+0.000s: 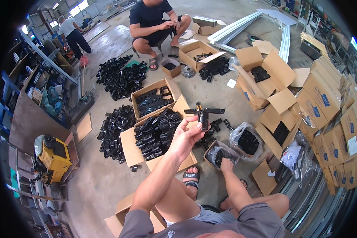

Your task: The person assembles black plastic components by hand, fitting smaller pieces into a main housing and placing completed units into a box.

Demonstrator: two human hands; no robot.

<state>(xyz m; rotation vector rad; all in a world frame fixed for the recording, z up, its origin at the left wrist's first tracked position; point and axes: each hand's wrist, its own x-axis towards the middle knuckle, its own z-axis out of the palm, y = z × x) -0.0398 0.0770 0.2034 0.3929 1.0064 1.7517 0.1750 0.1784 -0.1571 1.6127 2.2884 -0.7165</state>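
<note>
One black plastic bracket is being held up in the middle of the scene, above the concrete floor, by the left hand, whose fingers are clamping its short upright stem from below while two flat wings are sticking out to either side. It is looking light, stiff and smooth, so that thick central stem is probably the safest place to grip, not the thin wings. The right hand is reaching down into a small open box lined with clear plastic and filled with small black pieces; I cannot tell whether its fingers are closing on anything. Just left of the bracket, an open brown carton is lying full of black parts. Right of it, a clear bag of black bits is sitting by more open cartons. Along the right edge, closed brown cartons carrying blue rectangular labels are standing stacked. Far off, another person is squatting beside a loose black heap.
</note>
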